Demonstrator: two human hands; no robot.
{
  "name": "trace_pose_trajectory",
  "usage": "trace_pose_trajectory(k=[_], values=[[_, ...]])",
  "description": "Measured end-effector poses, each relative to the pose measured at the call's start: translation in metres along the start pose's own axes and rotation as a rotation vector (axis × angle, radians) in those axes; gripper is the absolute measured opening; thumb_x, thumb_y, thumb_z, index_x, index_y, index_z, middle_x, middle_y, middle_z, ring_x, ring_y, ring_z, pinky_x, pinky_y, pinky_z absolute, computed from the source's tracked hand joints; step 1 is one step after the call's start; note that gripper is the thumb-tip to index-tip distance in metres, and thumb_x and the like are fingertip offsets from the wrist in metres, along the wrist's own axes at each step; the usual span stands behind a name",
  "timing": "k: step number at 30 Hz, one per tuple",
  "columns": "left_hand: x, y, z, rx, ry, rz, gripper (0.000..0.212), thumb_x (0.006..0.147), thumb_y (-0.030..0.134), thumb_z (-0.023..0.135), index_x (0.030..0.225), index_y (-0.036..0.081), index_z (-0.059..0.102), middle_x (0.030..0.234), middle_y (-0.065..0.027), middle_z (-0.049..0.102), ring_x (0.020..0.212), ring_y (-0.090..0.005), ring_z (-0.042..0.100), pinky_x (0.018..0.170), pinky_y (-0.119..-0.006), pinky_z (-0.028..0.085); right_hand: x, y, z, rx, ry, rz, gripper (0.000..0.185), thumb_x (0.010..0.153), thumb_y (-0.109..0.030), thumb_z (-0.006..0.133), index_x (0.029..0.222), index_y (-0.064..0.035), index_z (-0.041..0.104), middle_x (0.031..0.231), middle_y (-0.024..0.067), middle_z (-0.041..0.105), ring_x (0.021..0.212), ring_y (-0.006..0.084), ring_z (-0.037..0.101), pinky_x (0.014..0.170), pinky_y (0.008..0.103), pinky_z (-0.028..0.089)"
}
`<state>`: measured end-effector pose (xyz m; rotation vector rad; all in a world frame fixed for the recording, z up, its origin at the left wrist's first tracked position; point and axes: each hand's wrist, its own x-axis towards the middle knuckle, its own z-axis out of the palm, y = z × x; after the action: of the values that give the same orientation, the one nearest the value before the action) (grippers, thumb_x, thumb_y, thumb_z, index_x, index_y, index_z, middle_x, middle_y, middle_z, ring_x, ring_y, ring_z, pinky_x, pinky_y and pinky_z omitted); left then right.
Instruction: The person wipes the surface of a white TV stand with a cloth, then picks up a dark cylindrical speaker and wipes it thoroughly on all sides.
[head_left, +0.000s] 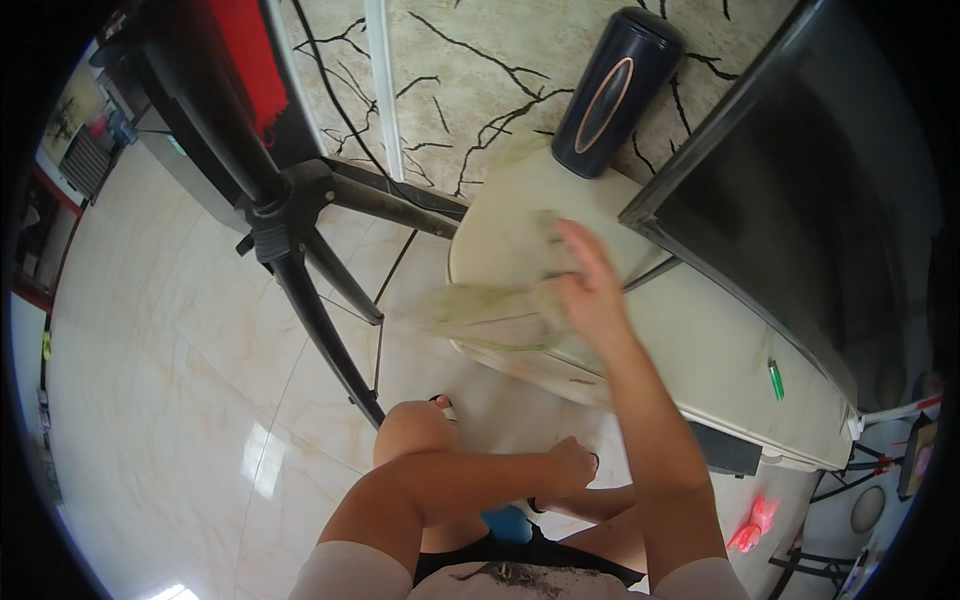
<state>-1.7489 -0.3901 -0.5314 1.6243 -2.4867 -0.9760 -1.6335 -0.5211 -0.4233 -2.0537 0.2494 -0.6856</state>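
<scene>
My right hand (592, 281) is over the left part of a cream TV cabinet top (517, 217), blurred by motion. It grips a pale green and beige cloth (495, 319), which hangs out to the left past the cabinet's front edge. My left hand (576, 463) is curled in front of my lap, low beside the cabinet front, with nothing visible in it. A dark blue cylindrical container (619, 94) stands at the back of the cabinet, near the wall. To the right of my right hand stands a flat-screen television (780, 202). A green lighter (775, 379) lies near the cabinet's front edge.
A black tripod stand (289, 217) has its legs spread on the tiled floor left of the cabinet. A black cable (337, 105) hangs by the wall. Red fringed fabric (251, 67) is at upper left. A pink toy (754, 523) lies on the floor at lower right.
</scene>
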Motion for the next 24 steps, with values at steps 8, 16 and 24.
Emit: trace_pose_trajectory(k=[8, 16, 24], values=[[-0.022, -0.001, -0.003, -0.039, 0.14, -0.036, 0.01, 0.072, 0.017, 0.059, 0.077, 0.011, 0.065, 0.082, -0.007, 0.065, 0.083, -0.0232, 0.063, 0.07, -0.038, 0.044, 0.025, 0.045, -0.004, -0.751, -0.064, 0.233, 0.053, 0.082, -0.016, 0.046, 0.131, 0.0023, 0.036, 0.138, 0.0228, 0.031, 0.128, 0.0331, 0.031, 0.106, 0.0351, 0.025], [-0.032, -0.003, -0.007, -0.02, 0.327, -0.013, 0.009, 0.071, 0.015, 0.057, 0.072, 0.011, 0.064, 0.073, -0.0048, 0.062, 0.074, -0.0223, 0.062, 0.069, -0.037, 0.043, 0.104, 0.057, 0.044, -0.588, -0.135, -0.015, 0.053, 0.073, -0.003, 0.041, 0.125, -0.0082, 0.048, 0.135, 0.0152, 0.042, 0.119, 0.0283, 0.045, 0.097, 0.0316, 0.036], [-0.014, -0.001, -0.006, 0.002, 0.176, -0.008, 0.016, 0.076, 0.017, 0.054, 0.083, 0.012, 0.068, 0.086, -0.0055, 0.063, 0.086, -0.0232, 0.06, 0.072, -0.038, 0.041, 0.076, 0.033, 0.051, -0.303, -0.493, -0.151, 0.047, 0.07, 0.004, 0.043, 0.11, -0.0125, 0.062, 0.124, 0.0096, 0.053, 0.108, 0.0262, 0.053, 0.086, 0.032, 0.044]])
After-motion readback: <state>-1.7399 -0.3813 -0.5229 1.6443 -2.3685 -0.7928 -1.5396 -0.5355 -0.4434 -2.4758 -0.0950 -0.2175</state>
